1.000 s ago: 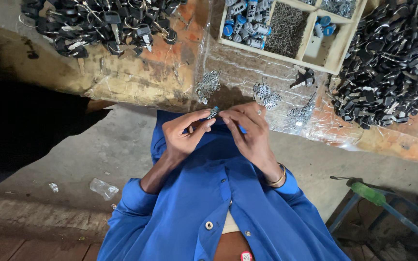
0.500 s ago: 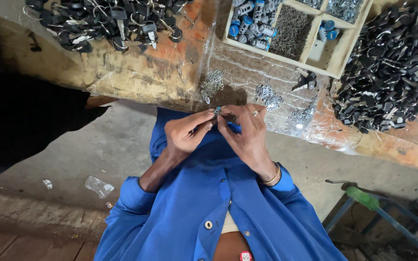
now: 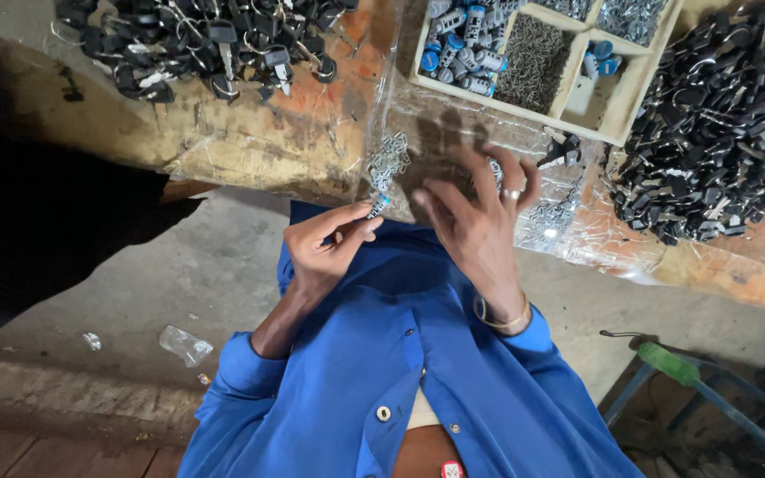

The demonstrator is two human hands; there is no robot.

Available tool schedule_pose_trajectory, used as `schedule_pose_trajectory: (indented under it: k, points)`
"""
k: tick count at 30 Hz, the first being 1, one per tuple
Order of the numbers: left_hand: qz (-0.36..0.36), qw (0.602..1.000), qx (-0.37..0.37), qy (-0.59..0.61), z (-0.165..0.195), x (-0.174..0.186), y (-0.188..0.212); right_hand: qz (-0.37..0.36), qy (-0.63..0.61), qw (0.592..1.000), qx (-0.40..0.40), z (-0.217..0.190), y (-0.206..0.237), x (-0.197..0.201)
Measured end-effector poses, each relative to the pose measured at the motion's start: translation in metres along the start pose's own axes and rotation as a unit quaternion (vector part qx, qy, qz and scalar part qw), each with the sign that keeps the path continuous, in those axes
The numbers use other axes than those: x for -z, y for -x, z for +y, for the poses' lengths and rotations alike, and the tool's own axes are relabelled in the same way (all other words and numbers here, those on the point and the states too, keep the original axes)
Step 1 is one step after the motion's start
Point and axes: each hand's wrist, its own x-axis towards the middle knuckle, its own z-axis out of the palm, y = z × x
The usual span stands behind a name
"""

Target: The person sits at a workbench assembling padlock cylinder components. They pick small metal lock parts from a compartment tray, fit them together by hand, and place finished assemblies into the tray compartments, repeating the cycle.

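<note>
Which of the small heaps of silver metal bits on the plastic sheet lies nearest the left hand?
The heap of silver bits just above the left hand, left of the right hand; the other heap lies beyond the right hand, toward the black pile.

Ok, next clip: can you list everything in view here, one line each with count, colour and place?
small cylinder part: one, silver and blue, pinched in the left hand's fingertips
small metal pieces: a little heap, silver, on the plastic sheet above the left hand
plastic sheet: one, clear, over the bench edge
compartment tray: one, pale wood, top centre, holding blue-capped cylinders, dark pins and silver bits
dark parts pile: one, black, right of the tray
second dark pile: one, black with silver, top left
bench: one, orange-brown, worn
stool: green and blue, lower right
left hand: closed on the cylinder
right hand: open, fingers spread, ring and bangle
</note>
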Motion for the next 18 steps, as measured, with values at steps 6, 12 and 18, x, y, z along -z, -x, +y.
schedule_pose_trajectory:
  k: [6, 12, 18]
  points:
    - [-0.048, 0.999, 0.002, 0.009, -0.004, -0.008, 0.002, 0.002, -0.066, 0.994, 0.09, 0.02, 0.032, 0.005]
    - [-0.104, 0.994, -0.019, 0.009, -0.009, -0.024, 0.0, 0.033, -0.228, 0.973, 0.014, 0.032, 0.057, -0.003]
    - [-0.126, 0.992, 0.012, 0.015, -0.01, -0.035, 0.0, 0.075, -0.253, 0.961, -0.086, 0.024, 0.058, -0.01]
